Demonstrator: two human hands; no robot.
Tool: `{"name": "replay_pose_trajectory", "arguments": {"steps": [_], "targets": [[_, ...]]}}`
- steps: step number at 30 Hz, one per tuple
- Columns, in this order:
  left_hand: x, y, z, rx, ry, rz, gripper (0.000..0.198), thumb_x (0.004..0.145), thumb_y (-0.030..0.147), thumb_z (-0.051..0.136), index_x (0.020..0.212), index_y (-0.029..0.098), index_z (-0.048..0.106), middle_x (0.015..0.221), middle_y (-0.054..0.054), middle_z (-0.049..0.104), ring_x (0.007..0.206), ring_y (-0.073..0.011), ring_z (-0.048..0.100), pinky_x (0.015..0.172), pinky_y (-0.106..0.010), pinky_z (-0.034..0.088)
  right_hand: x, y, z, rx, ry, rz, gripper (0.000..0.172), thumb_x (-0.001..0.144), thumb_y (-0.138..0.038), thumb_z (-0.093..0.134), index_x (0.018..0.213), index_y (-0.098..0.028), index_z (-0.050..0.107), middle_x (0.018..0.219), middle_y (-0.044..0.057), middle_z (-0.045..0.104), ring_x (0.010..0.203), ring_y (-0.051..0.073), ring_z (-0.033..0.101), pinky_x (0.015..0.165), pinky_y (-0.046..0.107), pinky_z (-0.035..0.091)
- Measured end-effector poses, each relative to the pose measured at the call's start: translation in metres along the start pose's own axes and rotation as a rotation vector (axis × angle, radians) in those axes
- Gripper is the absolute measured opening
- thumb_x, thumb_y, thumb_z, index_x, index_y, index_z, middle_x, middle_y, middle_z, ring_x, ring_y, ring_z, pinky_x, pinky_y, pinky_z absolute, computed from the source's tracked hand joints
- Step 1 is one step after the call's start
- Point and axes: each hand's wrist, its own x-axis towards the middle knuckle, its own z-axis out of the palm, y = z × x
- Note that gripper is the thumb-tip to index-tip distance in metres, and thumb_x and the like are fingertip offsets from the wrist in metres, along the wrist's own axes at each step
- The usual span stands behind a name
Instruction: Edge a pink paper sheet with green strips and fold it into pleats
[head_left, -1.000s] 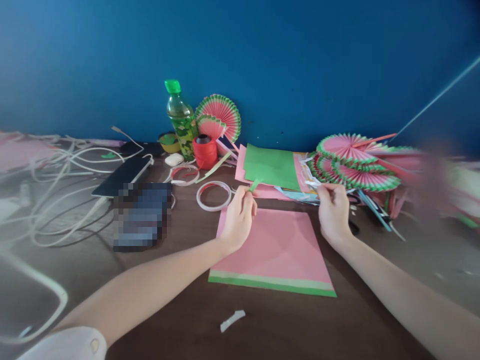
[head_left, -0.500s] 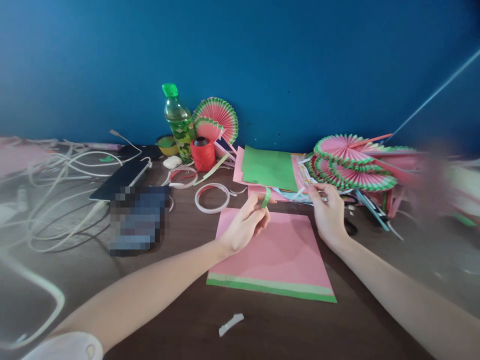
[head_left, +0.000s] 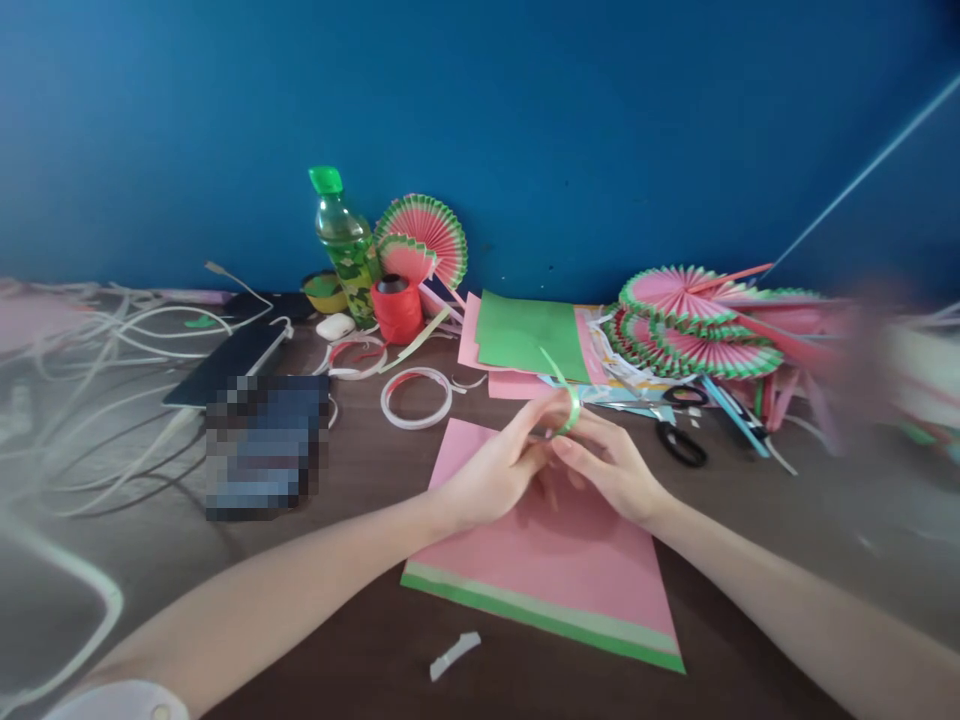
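My left hand (head_left: 499,470) and my right hand (head_left: 604,465) meet above a pink paper sheet (head_left: 547,560) with a green and white lower edge. Both pinch a thin green paper strip (head_left: 570,405) that curls up between the fingertips. The fingers of both hands are closed on it. The sheet lies flat on the dark wooden table (head_left: 360,560) right under the hands.
Behind the hands lie green paper (head_left: 525,335), black scissors (head_left: 675,435), tape rings (head_left: 416,397) and a pile of pink-green paper fans (head_left: 697,325). A green-capped bottle (head_left: 341,245), a red twine spool (head_left: 396,308), a phone (head_left: 232,355) and white cables (head_left: 97,400) fill the left. A paper scrap (head_left: 450,655) lies near.
My right hand has left the paper pile at the right and come in to meet the left hand. Both now hold the green strip over the pink sheet.
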Motion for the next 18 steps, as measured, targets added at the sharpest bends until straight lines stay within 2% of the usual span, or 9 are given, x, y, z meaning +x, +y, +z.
{"name": "replay_pose_trajectory", "arguments": {"steps": [3,5,7,11,18], "targets": [[0.0007,-0.0048,0.0005,0.014,0.067,0.050,0.050,0.085,0.021,0.045,0.131,0.028,0.026,0.098,-0.005,0.061,0.071,-0.0102,0.059,0.062,-0.022,0.046,0.0002,-0.0019,0.0022,0.007,0.075,0.012,0.022,0.085,-0.029,0.047,0.089,-0.024,0.068,0.098,0.004,0.063,0.088,0.017,0.060,0.075,0.030,0.050],[0.0017,-0.0075,-0.0001,-0.026,0.091,0.068,0.049,0.084,0.018,0.047,0.128,0.026,0.026,0.092,-0.004,0.061,0.079,-0.0114,0.059,0.071,-0.025,0.045,0.0010,-0.0010,0.0022,-0.007,0.177,0.008,0.022,0.086,-0.028,0.047,0.089,-0.024,0.069,0.095,0.004,0.065,0.093,0.017,0.059,0.082,0.032,0.048],[0.0025,-0.0088,-0.0006,-0.055,0.116,0.059,0.040,0.085,0.019,0.045,0.122,0.022,0.030,0.079,-0.001,0.061,0.073,-0.0112,0.059,0.069,-0.026,0.045,0.0017,0.0015,0.0019,-0.008,0.239,0.017,0.022,0.086,-0.028,0.047,0.090,-0.024,0.068,0.096,0.004,0.065,0.094,0.018,0.059,0.083,0.033,0.048],[0.0018,-0.0071,0.0000,-0.072,0.189,0.043,0.022,0.085,0.019,0.043,0.106,0.018,0.038,0.068,0.002,0.056,0.061,-0.0099,0.056,0.062,-0.025,0.044,0.0009,0.0069,0.0018,0.028,0.245,0.033,0.019,0.084,-0.027,0.050,0.091,-0.023,0.067,0.094,0.004,0.066,0.088,0.018,0.061,0.076,0.032,0.050],[-0.0019,-0.0050,0.0024,0.045,0.262,0.022,0.028,0.082,0.014,0.042,0.109,0.021,0.033,0.063,0.006,0.051,0.060,-0.0086,0.050,0.060,-0.022,0.039,0.0002,0.0030,0.0037,-0.017,0.250,0.048,0.007,0.077,-0.023,0.059,0.078,-0.019,0.064,0.079,0.003,0.067,0.077,0.017,0.062,0.070,0.029,0.050]]}}
